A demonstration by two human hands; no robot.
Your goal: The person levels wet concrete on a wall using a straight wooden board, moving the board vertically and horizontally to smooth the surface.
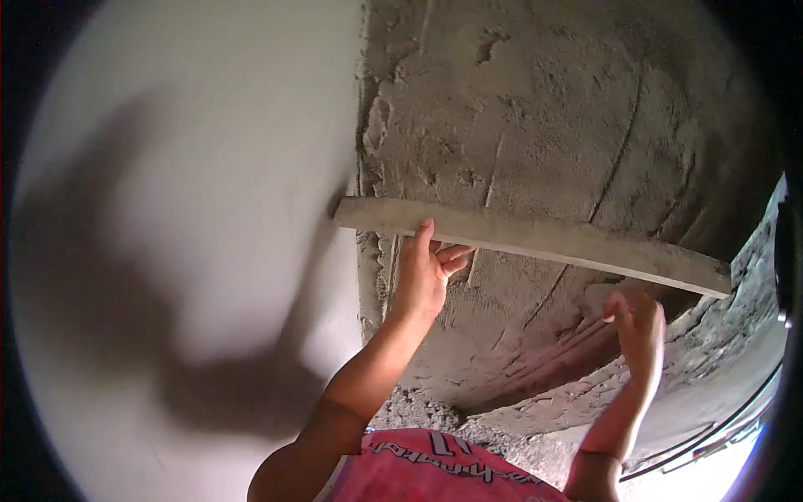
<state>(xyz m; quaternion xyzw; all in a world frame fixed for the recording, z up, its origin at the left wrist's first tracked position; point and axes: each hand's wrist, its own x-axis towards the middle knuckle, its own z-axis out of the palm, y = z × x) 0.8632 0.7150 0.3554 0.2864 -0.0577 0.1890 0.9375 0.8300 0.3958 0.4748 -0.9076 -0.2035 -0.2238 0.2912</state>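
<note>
A long, grey straightedge board point(535, 234) lies across the rough mortared wall point(552, 117), its right end lower than its left. Around the board's lower edge, left of its middle, my left hand point(424, 272) is closed, thumb on the front face and other fingers underneath. My right hand point(640, 326) is just below the board's right part, in front of the mortar. Its fingers are curled in, and anything inside them is hidden. Whether this hand touches the board I cannot tell.
On the left stands a smooth pale wall point(226, 209) bearing dark shadows; it meets the mortar at a vertical corner. A curved, rough mortar edge point(585, 376) runs along the lower right. Dark cables point(719, 431) hang at the far right, near bright light.
</note>
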